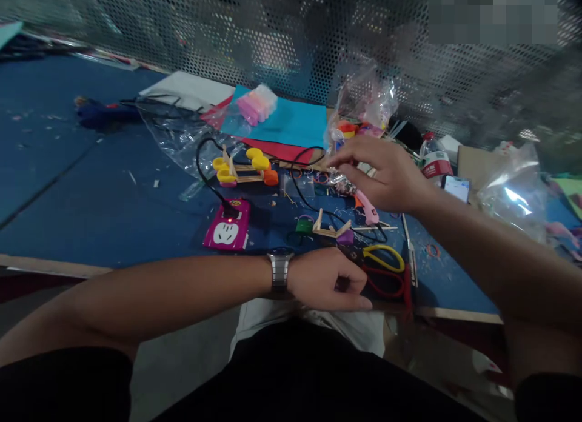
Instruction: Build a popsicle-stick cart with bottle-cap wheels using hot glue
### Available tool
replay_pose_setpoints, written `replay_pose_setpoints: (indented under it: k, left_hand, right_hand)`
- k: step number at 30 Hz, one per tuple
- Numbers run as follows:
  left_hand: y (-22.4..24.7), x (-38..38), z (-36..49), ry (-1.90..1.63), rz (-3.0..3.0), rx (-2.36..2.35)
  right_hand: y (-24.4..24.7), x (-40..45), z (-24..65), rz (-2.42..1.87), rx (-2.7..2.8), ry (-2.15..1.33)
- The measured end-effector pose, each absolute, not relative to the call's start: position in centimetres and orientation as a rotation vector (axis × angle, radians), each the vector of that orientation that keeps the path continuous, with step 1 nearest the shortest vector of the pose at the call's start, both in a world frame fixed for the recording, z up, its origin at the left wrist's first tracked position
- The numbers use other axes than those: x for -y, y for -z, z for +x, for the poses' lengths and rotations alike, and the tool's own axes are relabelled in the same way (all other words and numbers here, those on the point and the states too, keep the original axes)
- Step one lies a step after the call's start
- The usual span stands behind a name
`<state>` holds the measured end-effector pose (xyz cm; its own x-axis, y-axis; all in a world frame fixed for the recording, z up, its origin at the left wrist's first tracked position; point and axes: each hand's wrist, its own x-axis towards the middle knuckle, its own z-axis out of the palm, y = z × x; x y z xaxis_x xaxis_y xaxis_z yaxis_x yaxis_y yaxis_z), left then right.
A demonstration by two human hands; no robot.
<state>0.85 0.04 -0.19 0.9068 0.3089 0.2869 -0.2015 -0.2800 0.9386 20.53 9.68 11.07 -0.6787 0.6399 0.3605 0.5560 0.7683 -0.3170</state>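
Observation:
My left hand (pixel 328 281), with a watch on the wrist, rests at the table's near edge, its fingers curled; whether it holds anything is hidden. My right hand (pixel 379 170) hovers over small craft scraps, fingers bent and close together, and what lies between the fingertips is too small to make out. Just below it is a pink glue gun (pixel 367 208). A small stick frame (pixel 331 230) with green and purple pieces lies between the hands. Scissors with yellow and red handles (pixel 385 258) are right of my left hand. Another stick frame (pixel 245 170) carries yellow and orange pieces.
A magenta power strip (pixel 227 227) with a black cable sits on the blue table (pixel 59 197). Blue paper (pixel 295 122), pink foam pieces (pixel 257 105) and plastic bags lie at the back. A bottle (pixel 434 158), a phone (pixel 456 188) and a cutter (pixel 411 258) are to the right.

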Motion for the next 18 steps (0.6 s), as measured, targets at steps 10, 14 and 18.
replay_pose_setpoints:
  k: [10, 14, 18]
  left_hand:
    - [0.1, -0.1, 1.2, -0.491, 1.717, -0.019]
    - [0.1, -0.2, 1.3, -0.521, 1.704, 0.015]
    - [0.0, -0.2, 1.3, -0.515, 1.7, 0.013]
  right_hand:
    - [-10.0, -25.5, 4.2, -1.082, 2.894, 0.236]
    - [-8.7, -28.4, 1.4, -1.169, 2.794, 0.283]
    - [-8.4, -30.0, 0.0, -1.189, 2.716, 0.245]
